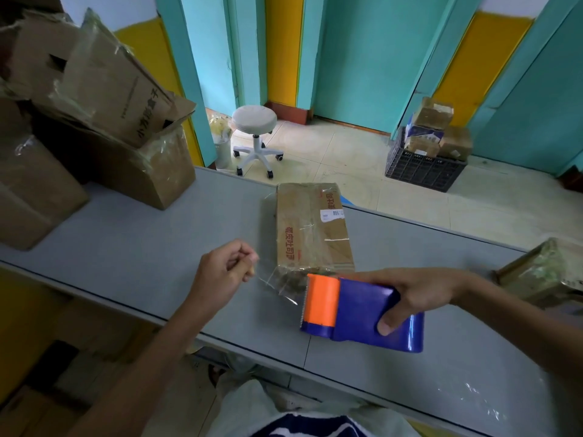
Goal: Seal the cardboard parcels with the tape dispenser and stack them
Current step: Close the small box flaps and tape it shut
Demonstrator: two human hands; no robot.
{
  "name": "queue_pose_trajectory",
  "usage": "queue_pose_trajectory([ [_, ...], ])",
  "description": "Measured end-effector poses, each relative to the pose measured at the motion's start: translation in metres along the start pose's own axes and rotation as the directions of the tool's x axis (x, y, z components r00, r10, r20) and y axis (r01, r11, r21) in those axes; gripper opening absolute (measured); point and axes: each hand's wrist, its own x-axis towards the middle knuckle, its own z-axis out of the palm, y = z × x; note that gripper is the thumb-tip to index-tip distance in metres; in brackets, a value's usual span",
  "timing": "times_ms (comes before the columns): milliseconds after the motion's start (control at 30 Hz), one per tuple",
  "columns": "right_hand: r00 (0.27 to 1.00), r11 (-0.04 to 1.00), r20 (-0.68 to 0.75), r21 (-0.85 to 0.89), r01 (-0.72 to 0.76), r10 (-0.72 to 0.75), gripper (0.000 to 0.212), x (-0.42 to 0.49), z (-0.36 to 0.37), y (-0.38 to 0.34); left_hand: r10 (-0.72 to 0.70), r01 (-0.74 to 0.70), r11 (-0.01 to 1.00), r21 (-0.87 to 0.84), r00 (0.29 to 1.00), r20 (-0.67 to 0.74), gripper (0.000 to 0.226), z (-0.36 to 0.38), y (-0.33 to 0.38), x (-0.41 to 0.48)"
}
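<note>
Centrally, parcel [312,228], red Chinese lettering [289,242], barcode label [331,215], tape [277,283], dispenser [362,313]

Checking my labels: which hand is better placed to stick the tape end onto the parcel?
Probably left: the left hand pinches the tape end beside the parcel; the right hand grips the dispenser.

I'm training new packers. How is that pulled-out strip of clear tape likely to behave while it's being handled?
Probably floppy: the tape strip looks wrinkled between the left hand and the tape dispenser. Likely clingy too, apt to stick to the parcel beside it.
</note>
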Motion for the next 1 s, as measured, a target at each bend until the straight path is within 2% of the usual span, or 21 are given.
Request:
queue_pose_trajectory([
  [133,0.994,0.987,0.108,0.162,-0.006,-0.012,0.062,0.008,0.022,0.009,-0.039,0.040,0.999,-0.022,0.998,0.039,0.011,0.003,-0.003,0.001],
  [233,0.968,0.964,0.231,0.264,0.034,-0.098,0.064,0.017,0.028,0.010,-0.068,0.068,0.998,0.009,0.997,0.039,0.013,0.003,-0.010,0.000],
  [300,0.960,0.961,0.251,0.273,0.049,-0.121,0.071,0.018,0.026,0.007,-0.089,0.088,0.995,0.047,0.996,0.021,0.017,0.001,-0.013,0.000],
  [467,0.997,0.994,0.068,0.110,0.018,-0.026,0.062,0.006,0.007,-0.005,-0.083,0.088,0.991,0.103,0.995,-0.051,0.021,0.001,-0.011,0.001],
  [567,0.998,0.998,0.056,0.067,0.011,-0.014,0.067,0.003,-0.001,-0.011,-0.074,0.081,0.993,0.087,0.994,-0.082,0.019,0.001,-0.008,0.002],
  [667,1.000,1.000,0.025,-0.012,-0.006,0.007,0.067,0.000,-0.009,-0.014,-0.092,0.095,0.994,0.055,0.994,-0.050,0.017,0.001,-0.004,0.003],
  [800,0.999,0.999,-0.018,-0.037,-0.028,0.027,0.075,-0.005,-0.020,-0.016,-0.104,0.104,0.994,-0.029,0.994,0.030,0.011,-0.003,0.000,0.005],
  [933,0.998,1.000,-0.058,-0.006,-0.006,0.006,0.086,-0.003,-0.025,-0.015,-0.058,0.056,0.998,-0.040,0.998,-0.026,0.015,-0.002,0.002,0.007],
  [1000,0.995,1.000,-0.095,-0.015,0.003,-0.004,0.084,-0.002,-0.026,-0.015,-0.066,0.065,0.996,-0.062,0.998,-0.019,0.017,-0.001,0.001,0.008],
])
